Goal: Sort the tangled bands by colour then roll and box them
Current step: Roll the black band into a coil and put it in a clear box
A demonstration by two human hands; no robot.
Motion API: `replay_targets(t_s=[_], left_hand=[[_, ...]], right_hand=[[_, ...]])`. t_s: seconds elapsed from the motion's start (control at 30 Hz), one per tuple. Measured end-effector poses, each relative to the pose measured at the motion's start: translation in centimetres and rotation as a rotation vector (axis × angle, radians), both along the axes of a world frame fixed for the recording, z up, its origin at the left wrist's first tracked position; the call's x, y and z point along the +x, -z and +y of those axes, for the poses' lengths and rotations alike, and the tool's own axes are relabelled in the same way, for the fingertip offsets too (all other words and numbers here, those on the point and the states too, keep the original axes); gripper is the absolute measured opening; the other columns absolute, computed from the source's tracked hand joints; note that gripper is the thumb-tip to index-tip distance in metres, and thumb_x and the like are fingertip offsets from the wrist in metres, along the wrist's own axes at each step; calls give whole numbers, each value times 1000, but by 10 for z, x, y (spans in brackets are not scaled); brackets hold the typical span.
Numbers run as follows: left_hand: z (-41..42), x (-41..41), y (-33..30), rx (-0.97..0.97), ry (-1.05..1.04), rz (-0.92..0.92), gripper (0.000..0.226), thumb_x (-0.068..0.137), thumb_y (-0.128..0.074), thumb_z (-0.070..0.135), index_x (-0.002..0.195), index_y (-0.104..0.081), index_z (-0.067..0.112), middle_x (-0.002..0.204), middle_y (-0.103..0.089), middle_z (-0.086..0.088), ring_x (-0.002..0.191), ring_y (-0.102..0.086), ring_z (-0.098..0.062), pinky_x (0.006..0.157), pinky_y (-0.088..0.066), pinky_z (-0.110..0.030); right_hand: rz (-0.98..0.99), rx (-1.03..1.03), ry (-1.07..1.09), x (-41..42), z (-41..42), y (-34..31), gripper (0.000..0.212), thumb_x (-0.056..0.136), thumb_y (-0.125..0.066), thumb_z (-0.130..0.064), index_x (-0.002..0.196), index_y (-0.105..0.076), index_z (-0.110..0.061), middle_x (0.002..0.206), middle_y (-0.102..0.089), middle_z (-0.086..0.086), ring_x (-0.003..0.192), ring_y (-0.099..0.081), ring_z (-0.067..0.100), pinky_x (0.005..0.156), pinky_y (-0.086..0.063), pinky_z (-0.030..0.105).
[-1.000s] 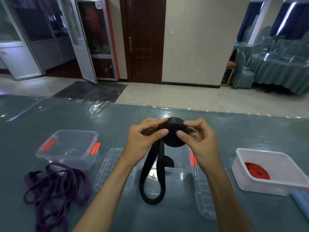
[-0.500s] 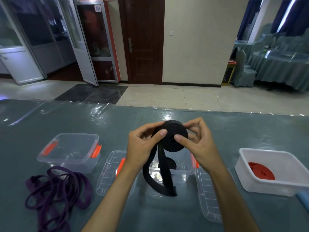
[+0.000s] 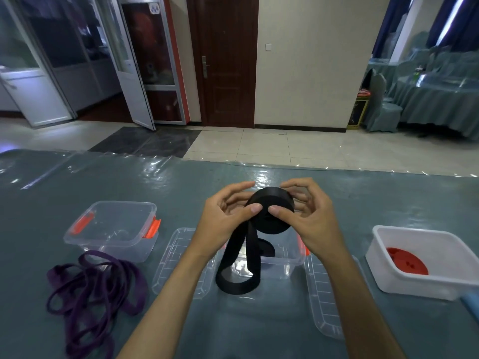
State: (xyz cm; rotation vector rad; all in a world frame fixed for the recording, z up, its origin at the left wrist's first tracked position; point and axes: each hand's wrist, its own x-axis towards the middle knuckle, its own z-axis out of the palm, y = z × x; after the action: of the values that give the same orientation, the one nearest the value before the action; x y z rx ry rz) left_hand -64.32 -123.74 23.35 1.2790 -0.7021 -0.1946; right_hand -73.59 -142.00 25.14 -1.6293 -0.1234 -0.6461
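Both hands hold a black band (image 3: 275, 213) rolled into a thick coil above the table. My left hand (image 3: 225, 213) and my right hand (image 3: 308, 215) pinch the coil from either side, thumbs on its near face. The band's loose tail hangs down in a short loop (image 3: 237, 278) in front of a clear box (image 3: 285, 263). A smaller black roll (image 3: 267, 248) lies inside that box. A tangle of purple bands (image 3: 93, 286) lies on the table at the left.
An empty clear box with orange clips (image 3: 114, 229) stands at the left. Two clear lids (image 3: 178, 260) (image 3: 324, 294) flank the middle box. A white tub (image 3: 425, 260) at the right holds a red roll (image 3: 407, 260). A blue object (image 3: 470, 303) pokes in at the right edge.
The hanging black loop has grown shorter as more band went onto the coil. Both hands stay on the coil, fingers shifted round it.
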Motion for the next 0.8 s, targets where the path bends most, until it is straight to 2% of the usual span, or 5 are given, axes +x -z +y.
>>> replay_targets(t_s=[0.17,0.37,0.57,0.67,0.8], left_hand=[[7,5,-2,65,-5,-85,44,86,-86,14,128,-76,24,120,-77,0,116,-73,-19,100,-57,-27],[11,-5,9,22,-123,-95,38,73,-94,25,107,-80,35,105,-80,4,100,-77,-12,87,-57,-17],[17,-4,16,14,-85,-65,40,82,-90,34,120,-79,26,117,-79,-4,111,-76,-21,94,-58,-25],[17,-1,14,-8,-129,-72,41,75,-94,36,113,-80,30,113,-81,-2,110,-77,-20,93,-58,-21],[14,-5,10,-40,-107,-46,36,85,-88,37,117,-79,23,119,-78,-5,113,-75,-21,93,-57,-22]], right_hand=[[-32,176,7,-2,13,8,27,78,-87,-10,97,-72,-22,106,-78,6,99,-78,24,82,-63,28],[106,76,-11,-10,7,9,29,79,-91,-18,88,-67,-33,105,-76,11,103,-77,28,91,-63,42],[58,149,35,-13,18,13,21,80,-85,-19,91,-66,-19,107,-75,16,102,-77,28,88,-64,38],[135,62,4,-17,17,18,36,80,-87,-12,85,-53,-5,108,-78,9,99,-78,24,80,-65,36],[82,49,54,-15,20,13,31,78,-90,-6,94,-66,-19,104,-76,2,98,-78,18,79,-63,26]])
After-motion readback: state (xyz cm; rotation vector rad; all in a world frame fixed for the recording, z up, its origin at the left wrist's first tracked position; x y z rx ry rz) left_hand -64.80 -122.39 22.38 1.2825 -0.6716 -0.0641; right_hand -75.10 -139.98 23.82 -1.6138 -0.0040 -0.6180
